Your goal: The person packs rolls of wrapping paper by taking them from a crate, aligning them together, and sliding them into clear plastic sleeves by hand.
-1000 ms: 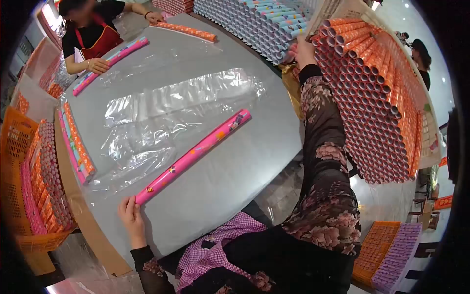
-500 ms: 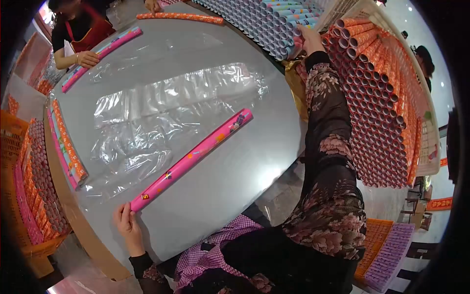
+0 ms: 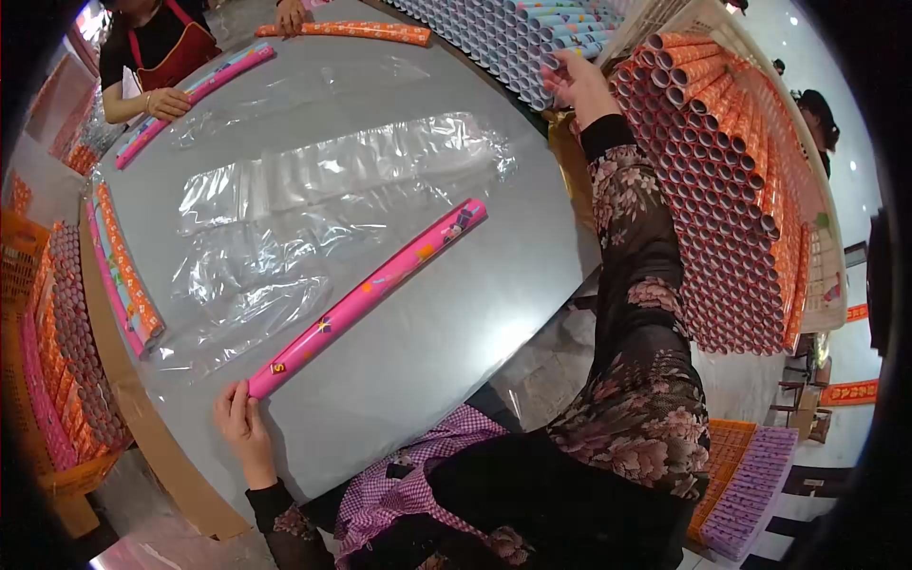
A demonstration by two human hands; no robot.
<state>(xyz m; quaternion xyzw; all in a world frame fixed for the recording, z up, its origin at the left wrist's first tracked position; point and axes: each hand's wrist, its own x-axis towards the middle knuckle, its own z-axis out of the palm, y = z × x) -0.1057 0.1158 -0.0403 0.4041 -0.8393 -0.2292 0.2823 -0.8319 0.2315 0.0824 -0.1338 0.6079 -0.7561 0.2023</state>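
Observation:
A pink roll of printed wrapping paper (image 3: 370, 296) lies slantwise across the grey table. My left hand (image 3: 243, 424) is closed on its near left end, fingers curled over the rim. At the top right, my right hand (image 3: 581, 87) reaches to the open ends of a big stack of light blue paper rolls (image 3: 513, 47). Its fingers are apart and I see nothing in them; whether the fingertips touch a roll is hard to tell. Clear plastic sleeves (image 3: 323, 171) lie flat on the table beyond the pink roll.
A stack of orange rolls (image 3: 722, 180) fills a pale basket (image 3: 825, 209) right of my arm. Orange and pink rolls (image 3: 128, 271) lie along the table's left edge. Across the table, a co-worker's hand (image 3: 168, 104) rests on pink and blue rolls; another hand (image 3: 290, 16) touches an orange roll (image 3: 351, 31).
My right hand has shifted slightly left along the blue roll ends, and its fingers have spread. The pink roll has turned a little in my left hand, its print showing differently.

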